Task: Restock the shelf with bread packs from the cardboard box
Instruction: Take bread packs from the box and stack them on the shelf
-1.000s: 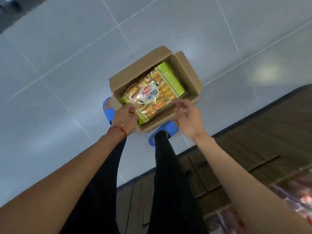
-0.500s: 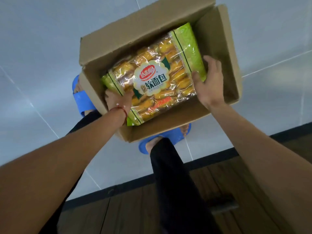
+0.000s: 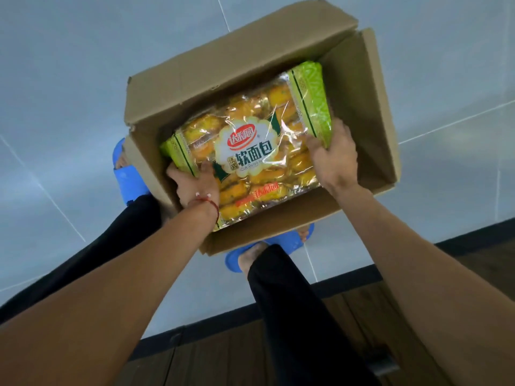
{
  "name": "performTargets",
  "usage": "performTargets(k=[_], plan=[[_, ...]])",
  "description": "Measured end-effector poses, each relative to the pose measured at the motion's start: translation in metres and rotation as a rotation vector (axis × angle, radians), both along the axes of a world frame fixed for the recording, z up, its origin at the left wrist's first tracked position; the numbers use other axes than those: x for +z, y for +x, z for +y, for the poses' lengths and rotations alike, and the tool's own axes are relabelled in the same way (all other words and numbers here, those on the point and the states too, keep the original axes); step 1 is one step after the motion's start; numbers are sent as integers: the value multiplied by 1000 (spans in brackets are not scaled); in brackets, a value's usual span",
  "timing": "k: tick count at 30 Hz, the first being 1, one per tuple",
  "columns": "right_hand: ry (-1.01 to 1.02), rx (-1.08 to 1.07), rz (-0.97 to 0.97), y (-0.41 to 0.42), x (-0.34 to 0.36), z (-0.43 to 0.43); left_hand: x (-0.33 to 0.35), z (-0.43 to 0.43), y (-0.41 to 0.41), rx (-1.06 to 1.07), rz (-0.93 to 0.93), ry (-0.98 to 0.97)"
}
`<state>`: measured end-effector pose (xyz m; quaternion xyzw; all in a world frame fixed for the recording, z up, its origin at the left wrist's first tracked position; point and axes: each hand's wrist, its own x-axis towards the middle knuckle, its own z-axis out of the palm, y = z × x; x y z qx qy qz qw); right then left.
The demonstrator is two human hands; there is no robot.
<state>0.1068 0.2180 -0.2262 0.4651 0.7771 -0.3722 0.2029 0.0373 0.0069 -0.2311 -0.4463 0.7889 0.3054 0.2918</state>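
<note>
An open cardboard box (image 3: 242, 68) stands on the grey tiled floor between my feet. Inside lies a clear bread pack (image 3: 250, 160) with green ends, yellow rolls and a white and red label. My left hand (image 3: 195, 185) grips the pack's left green end, thumb on top and fingers under it. My right hand (image 3: 333, 160) holds the right green end from the side. The pack sits tilted, its right end higher. What lies beneath the pack is hidden.
Blue slippers (image 3: 126, 176) and black trouser legs (image 3: 292, 310) flank the box. The dark wooden base of the shelf unit (image 3: 250, 358) runs along the bottom edge, close behind my legs. Grey floor tiles (image 3: 69, 79) surround the box.
My view has dropped closer to the box. Both hands went from the box rim into it and closed on the two ends of the bread pack, whose right end has lifted.
</note>
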Motion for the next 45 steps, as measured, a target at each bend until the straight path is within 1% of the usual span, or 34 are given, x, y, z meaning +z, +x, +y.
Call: performTargets(k=[5, 11, 14, 17, 21, 25, 29, 33, 38, 42, 45], plan=[[3, -111, 1, 16, 74, -9, 64, -8, -11, -125, 83, 106], [-27, -279, 50, 32, 173, -35, 164, -26, -45, -353, 166, 190], [-79, -356, 113, 25, 234, -66, 224, -44, -69, -508, 190, 193], [-101, -397, 203, 12, 290, -96, 287, -71, -91, -612, 227, 211], [-70, -439, 272, -5, 358, -135, 368, -107, -120, -720, 298, 257], [-52, -456, 348, -17, 416, -165, 443, -138, -142, -735, 378, 309], [-27, -434, 426, -29, 476, -188, 506, -164, -145, -735, 524, 357], [18, -385, 543, -38, 530, -204, 561, -187, -139, -704, 660, 346], [39, -316, 616, -47, 591, -217, 621, -216, -135, -667, 807, 385], [6, -258, 706, -68, 638, -225, 668, -230, -143, -641, 896, 340], [22, -201, 721, -91, 669, -227, 697, -240, -162, -637, 945, 314]])
